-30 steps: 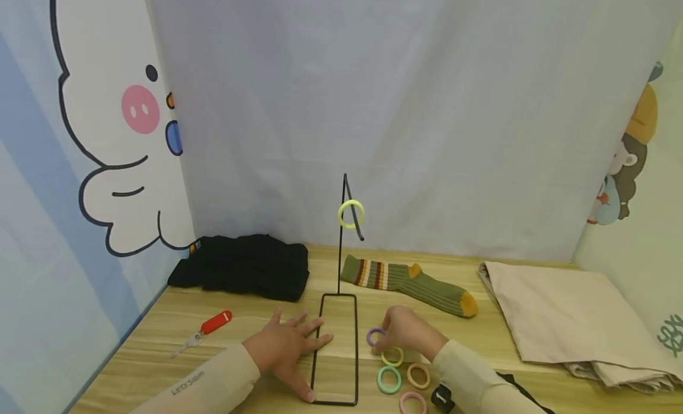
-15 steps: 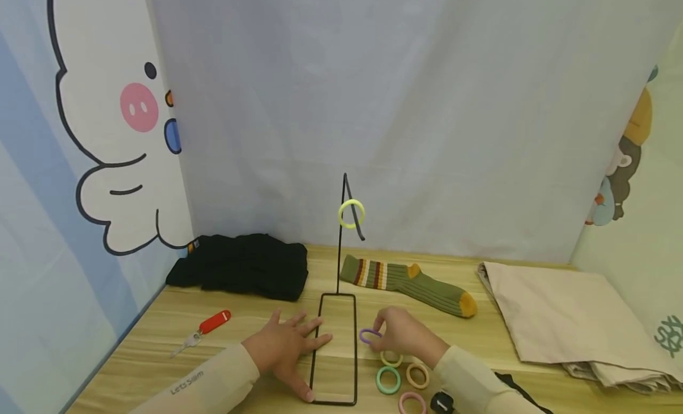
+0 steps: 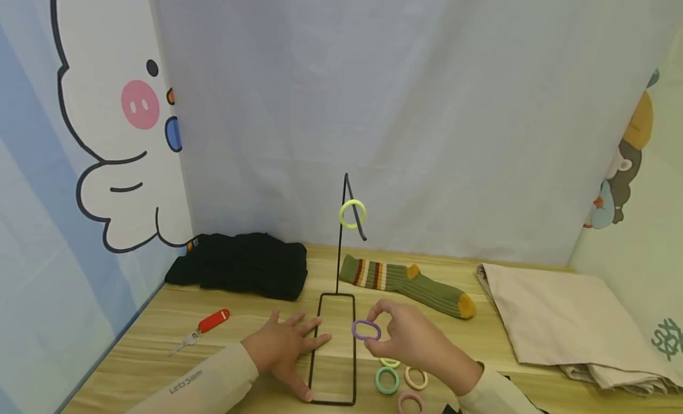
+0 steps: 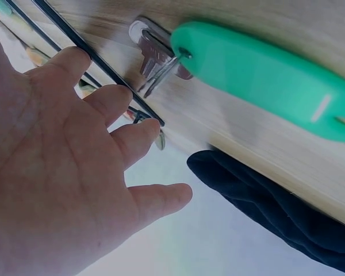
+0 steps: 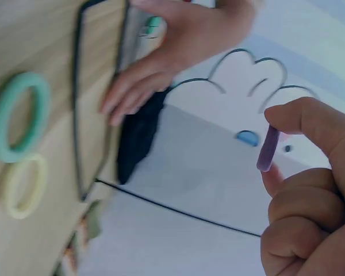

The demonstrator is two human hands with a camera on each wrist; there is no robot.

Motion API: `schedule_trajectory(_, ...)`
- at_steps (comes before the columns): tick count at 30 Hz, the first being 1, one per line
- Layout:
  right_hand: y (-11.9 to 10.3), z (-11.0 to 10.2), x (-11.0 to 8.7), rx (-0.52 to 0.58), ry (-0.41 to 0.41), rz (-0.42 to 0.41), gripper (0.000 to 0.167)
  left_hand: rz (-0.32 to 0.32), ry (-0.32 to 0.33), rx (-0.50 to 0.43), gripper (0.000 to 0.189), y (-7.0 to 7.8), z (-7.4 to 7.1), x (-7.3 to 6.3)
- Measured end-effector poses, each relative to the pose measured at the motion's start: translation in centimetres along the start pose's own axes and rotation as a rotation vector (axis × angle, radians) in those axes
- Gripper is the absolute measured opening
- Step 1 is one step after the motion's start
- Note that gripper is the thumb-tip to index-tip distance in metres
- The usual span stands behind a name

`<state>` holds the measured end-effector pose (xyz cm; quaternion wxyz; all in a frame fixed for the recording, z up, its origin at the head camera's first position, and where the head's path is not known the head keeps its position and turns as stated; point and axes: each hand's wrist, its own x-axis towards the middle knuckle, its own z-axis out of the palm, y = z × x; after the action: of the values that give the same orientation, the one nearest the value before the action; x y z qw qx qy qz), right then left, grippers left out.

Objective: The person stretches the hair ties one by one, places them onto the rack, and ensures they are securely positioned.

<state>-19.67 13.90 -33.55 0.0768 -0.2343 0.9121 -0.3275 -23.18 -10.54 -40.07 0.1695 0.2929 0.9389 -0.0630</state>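
Observation:
A black wire stand (image 3: 340, 254) rises from a rectangular base, and a yellow ring (image 3: 341, 215) hangs on its sloping top arm. Across the left bar of that base lies my left hand (image 3: 284, 349), fingers spread and straight. My right hand (image 3: 418, 337) pinches a purple ring (image 5: 268, 149) between thumb and index finger, raised beside the base's right bar. Below the right hand a green ring (image 3: 377, 380), a pink ring (image 3: 411, 394), an orange ring (image 3: 416, 389) and a partly hidden yellow ring (image 3: 390, 365) lie on the table.
Behind the left hand is folded black cloth (image 3: 240, 266). A key with a red tag (image 3: 213, 321) lies at left; the tag looks green in the left wrist view. A green striped sock (image 3: 432, 289) and folded beige cloth (image 3: 571, 313) lie at right.
My right hand has picked the purple ring up off the table and moved it left and up, toward the stand. The left hand stays in place.

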Motion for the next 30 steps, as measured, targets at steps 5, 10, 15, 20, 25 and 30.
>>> schedule_trajectory(5,-2.9,-1.6,-1.6,0.001,0.104,-0.133,0.023,0.001,0.011,0.002,0.102,-0.1,0.1,0.0)
schedule_trajectory(10,-5.1,-2.9,-2.1,-0.080,0.433,-0.529,0.024,0.006,0.011,-0.010,0.101,-0.1,0.2,0.0)
schedule_trajectory(15,-6.9,-4.1,-1.3,-0.255,0.847,-0.831,0.026,0.011,0.024,-0.017,0.101,-0.1,0.2,-0.1)
schedule_trajectory(20,-7.7,-5.2,0.6,-0.379,0.954,-0.805,0.028,0.019,0.035,-0.028,0.101,-0.1,0.2,-0.1)
schedule_trajectory(25,-6.8,-5.5,2.7,-0.478,0.908,-0.592,0.043,0.025,0.030,-0.031,0.101,-0.3,0.4,0.1)
schedule_trajectory(30,-5.5,-5.3,3.5,-0.408,0.789,-0.374,0.056,0.026,0.029,-0.020,0.100,-0.4,0.5,0.1)
